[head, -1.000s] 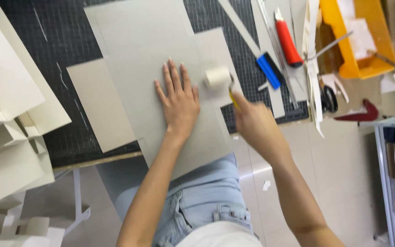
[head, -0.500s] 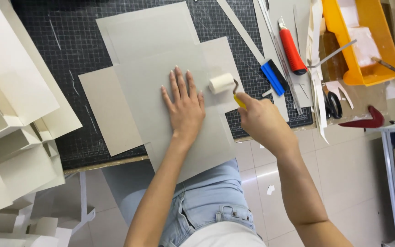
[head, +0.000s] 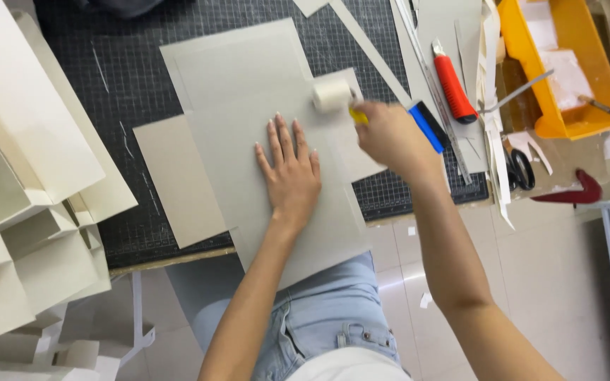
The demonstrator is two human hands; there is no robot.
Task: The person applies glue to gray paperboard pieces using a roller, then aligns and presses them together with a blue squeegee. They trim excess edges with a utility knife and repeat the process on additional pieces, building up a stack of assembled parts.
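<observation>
My left hand [head: 289,171] lies flat, fingers spread, on a large grey cardboard sheet [head: 248,106] that rests on a dark gridded cutting mat [head: 107,77]. My right hand [head: 392,136] grips the yellow handle of a small white roller [head: 332,94], which sits on the sheet's upper right part. A wider beige card [head: 174,180] lies under the grey sheet and sticks out on both sides.
Right of the mat lie a blue scraper [head: 426,127], a red utility knife [head: 453,88], a long metal ruler [head: 435,85], black scissors [head: 522,169] and an orange tray [head: 566,120]. Stacks of folded cream boxes [head: 30,176] stand at the left. Tiled floor lies below.
My right hand has pushed the roller farther up the sheet, away from me. My left hand stays pressed flat on the sheet.
</observation>
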